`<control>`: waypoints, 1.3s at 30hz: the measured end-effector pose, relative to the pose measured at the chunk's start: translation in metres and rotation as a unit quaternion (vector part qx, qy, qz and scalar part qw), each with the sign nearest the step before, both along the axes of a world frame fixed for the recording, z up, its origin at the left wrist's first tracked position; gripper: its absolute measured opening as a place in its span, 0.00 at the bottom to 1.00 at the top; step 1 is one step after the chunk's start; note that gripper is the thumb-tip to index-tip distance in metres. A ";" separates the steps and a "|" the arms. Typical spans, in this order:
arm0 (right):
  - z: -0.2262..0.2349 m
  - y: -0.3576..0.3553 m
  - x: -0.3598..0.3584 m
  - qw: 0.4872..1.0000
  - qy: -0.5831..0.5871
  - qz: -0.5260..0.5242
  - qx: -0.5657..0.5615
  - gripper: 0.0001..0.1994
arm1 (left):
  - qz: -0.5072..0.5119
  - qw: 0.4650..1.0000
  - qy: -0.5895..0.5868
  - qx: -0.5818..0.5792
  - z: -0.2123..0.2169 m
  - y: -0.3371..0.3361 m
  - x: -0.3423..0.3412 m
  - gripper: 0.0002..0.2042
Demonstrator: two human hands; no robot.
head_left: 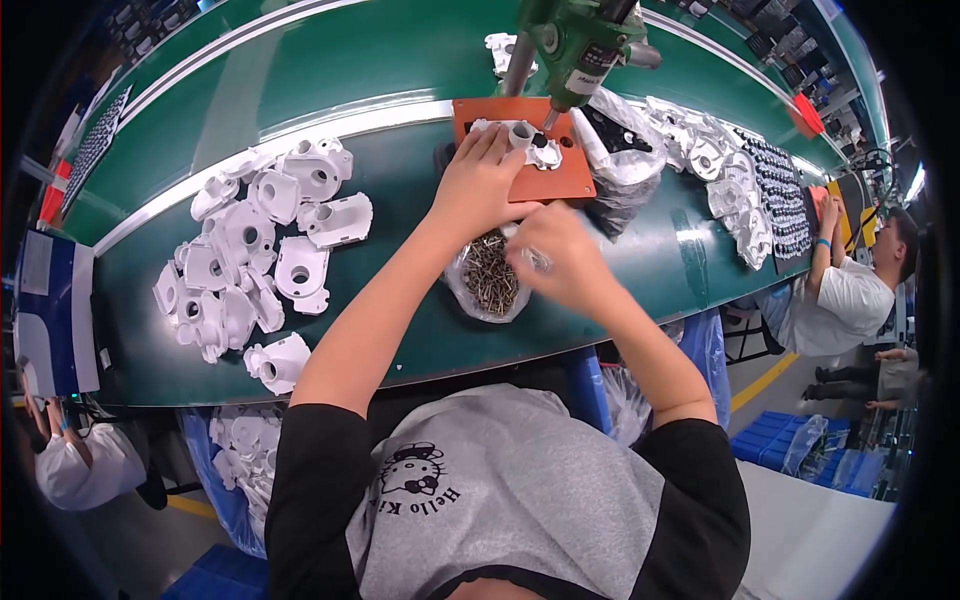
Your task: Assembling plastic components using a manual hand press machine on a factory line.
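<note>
Bench (pixel 405 165): green top seen from 9 to 3 o'clock, positions being read from the middle of the view.
Left co-worker (pixel 85 465): clothed in a white top, placed at 8 o'clock.
Housing heap (pixel 240 235): loose white housings, several formed with round holes, piled on the bench between 9 and 10 o'clock.
Left hand (pixel 478 180): at 12 o'clock; fingers extended, slightly parted and laid over the left part of the white housing; whether it is gripped underneath cannot be told.
Screw bag (pixel 488 280): clear, open and filled with metal screws, set at the centre, below both hands.
White housing (pixel 545 157): laid on the orange plate (pixel 570 184) between 12 and 1 o'clock, its tubular boss turned upward.
Green press (pixel 570 65): mounted near 1 o'clock, its spindle held over the plate.
Right hand (pixel 560 255): at 2 o'clock, by the screw bag's right edge; fingers curled and blurred; whether anything is held cannot be told.
Clear bag (pixel 625 175): dark contents seen, placed between 1 and 2 o'clock.
White parts (pixel 735 195): heaped at 2 o'clock.
Black parts (pixel 780 200): arranged in rows just beside them.
Right co-worker (pixel 845 300): seen at 3 o'clock.
</note>
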State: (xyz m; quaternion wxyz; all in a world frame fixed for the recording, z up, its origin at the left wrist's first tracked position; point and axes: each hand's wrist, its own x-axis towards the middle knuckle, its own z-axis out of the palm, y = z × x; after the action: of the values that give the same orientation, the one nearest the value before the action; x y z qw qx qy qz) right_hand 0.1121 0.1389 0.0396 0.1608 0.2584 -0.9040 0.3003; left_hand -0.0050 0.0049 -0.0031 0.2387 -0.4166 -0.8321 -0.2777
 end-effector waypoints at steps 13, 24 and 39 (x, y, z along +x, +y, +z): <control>-0.022 -0.030 0.015 0.993 0.005 0.070 0.099 0.05 | -0.005 1.000 0.009 -0.013 0.000 -0.001 0.000 0.35; 0.032 0.015 -0.026 0.970 -0.211 0.023 -0.116 0.04 | 0.003 1.000 0.014 -0.002 -0.003 -0.001 -0.002 0.36; 0.011 0.078 -0.126 0.925 -0.285 -0.186 -0.168 0.10 | -0.008 1.000 -0.001 -0.007 0.004 -0.001 0.002 0.32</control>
State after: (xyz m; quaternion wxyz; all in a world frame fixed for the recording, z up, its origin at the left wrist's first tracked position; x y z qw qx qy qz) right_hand -0.0141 0.2167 0.0501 -0.0095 -0.0411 -0.8798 0.4734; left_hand -0.0031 0.0035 0.0013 0.2325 -0.4251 -0.8307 -0.2742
